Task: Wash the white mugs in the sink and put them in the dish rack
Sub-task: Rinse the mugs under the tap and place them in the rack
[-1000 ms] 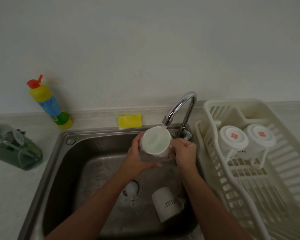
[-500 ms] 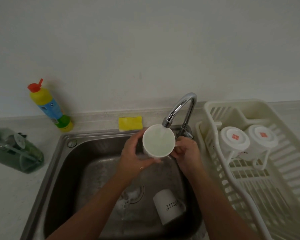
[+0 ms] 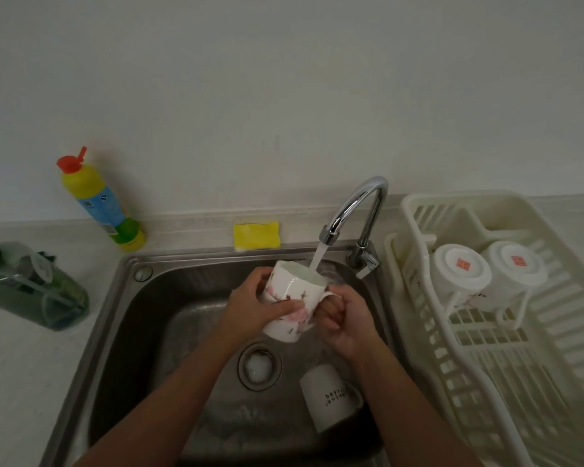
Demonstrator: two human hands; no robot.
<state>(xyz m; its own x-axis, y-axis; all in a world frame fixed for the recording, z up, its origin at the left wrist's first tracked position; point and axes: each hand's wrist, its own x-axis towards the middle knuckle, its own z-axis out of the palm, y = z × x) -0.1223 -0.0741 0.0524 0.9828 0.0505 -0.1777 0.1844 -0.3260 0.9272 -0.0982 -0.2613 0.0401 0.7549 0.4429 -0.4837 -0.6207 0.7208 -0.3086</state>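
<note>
White with pink marks, the mug (image 3: 294, 298) is tipped under the water (image 3: 318, 257) from the tap (image 3: 358, 203), over the back of the sink (image 3: 149, 332); the left hand (image 3: 253, 311) wraps round its side and the right hand (image 3: 346, 323) grips its handle (image 3: 329, 295). To rinse it well, I think the hands should turn it slowly and hold tight, as wet mugs slip.
</note>
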